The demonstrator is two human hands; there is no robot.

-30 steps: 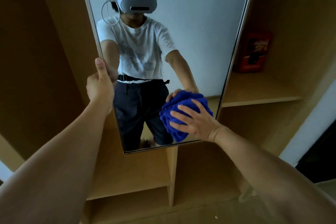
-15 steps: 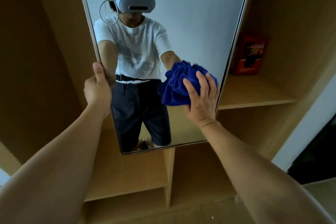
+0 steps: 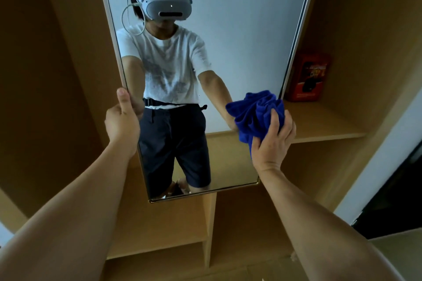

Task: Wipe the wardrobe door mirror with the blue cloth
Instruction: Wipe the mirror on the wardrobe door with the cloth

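1. The tall rectangular wardrobe door mirror with a thin pale metal frame (image 3: 239,41) hangs in front of me, its long axis running up and down and its lower edge just above the open wooden shelves (image 3: 319,130).
2. The bunched, deep-blue fluffy cloth (image 3: 255,114) sits pressed on the glass at the mirror's right edge, low on the pane; most of the glass lies up and to the left of it, so I judge the next stroke must travel that way.
3. My right hand (image 3: 271,141) is the nearer one to the cloth: its fingers (image 3: 275,121) are curled closed around the wad from below, wrist bent, forearm reaching up from the lower right.
4. My left hand (image 3: 122,121) is clamped on the mirror's left frame edge, thumb up along the rim, arm nearly straight, steadying the door.
5. A red printed box (image 3: 308,75) stands on the shelf just beyond the right frame, close enough that I'd watch the cloth's swing.
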